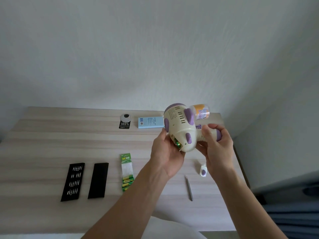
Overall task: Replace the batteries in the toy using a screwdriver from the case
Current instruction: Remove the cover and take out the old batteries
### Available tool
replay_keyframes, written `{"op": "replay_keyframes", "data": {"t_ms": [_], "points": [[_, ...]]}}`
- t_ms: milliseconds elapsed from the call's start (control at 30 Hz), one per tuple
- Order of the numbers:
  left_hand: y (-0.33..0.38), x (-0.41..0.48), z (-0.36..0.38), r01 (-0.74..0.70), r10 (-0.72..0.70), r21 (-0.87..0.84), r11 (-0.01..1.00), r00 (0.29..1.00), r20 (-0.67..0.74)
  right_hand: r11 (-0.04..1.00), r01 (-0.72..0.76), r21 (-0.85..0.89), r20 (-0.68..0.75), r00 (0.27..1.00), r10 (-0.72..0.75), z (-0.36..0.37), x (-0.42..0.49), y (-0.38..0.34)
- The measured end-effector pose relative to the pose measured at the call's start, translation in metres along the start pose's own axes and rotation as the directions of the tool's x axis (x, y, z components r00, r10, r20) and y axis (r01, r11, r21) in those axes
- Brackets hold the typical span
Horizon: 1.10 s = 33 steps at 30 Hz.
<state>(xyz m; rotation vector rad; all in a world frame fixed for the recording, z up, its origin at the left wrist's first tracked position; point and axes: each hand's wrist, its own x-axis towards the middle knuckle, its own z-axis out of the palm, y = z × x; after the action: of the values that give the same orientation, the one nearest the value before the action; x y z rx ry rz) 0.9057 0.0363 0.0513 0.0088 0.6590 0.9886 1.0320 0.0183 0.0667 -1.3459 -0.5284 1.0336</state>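
Above the table (69, 138), left hand (165, 152) and right hand (217, 145) grip the cream-and-purple toy (179, 125), green batteries (177, 144) showing inside.

Prob. a home, some bedroom or study corner: plain white wall (155, 49), light wood-grain desk (51, 144) set against it, w/ household stuff around, e.g. a bubble toy (179, 128), retail pack of batteries (127, 171), small blue box (150, 122).

Dim, soft, even daylight; faint shadows; wide-angle edge distortion.
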Motion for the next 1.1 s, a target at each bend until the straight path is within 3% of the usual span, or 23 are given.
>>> {"op": "replay_keyframes", "data": {"t_ms": [133, 467, 1100], "points": [[0.002, 0.001, -0.001, -0.016, 0.016, -0.011, 1.000, 1.000, -0.027, 0.999, -0.017, 0.050, 0.010, 1.000, 0.017, 0.002, -0.001, -0.004], [0.001, 0.001, -0.001, -0.004, 0.003, -0.037, 0.999, 1.000, -0.023, 0.994, 0.067, -0.088, 0.013, 0.998, -0.066, 0.003, 0.005, -0.009], [0.002, -0.008, 0.000, 0.017, -0.018, -0.110, 0.994, 1.000, -0.009, 0.978, 0.162, -0.132, 0.007, 0.987, -0.163, 0.003, 0.001, -0.017]]}}
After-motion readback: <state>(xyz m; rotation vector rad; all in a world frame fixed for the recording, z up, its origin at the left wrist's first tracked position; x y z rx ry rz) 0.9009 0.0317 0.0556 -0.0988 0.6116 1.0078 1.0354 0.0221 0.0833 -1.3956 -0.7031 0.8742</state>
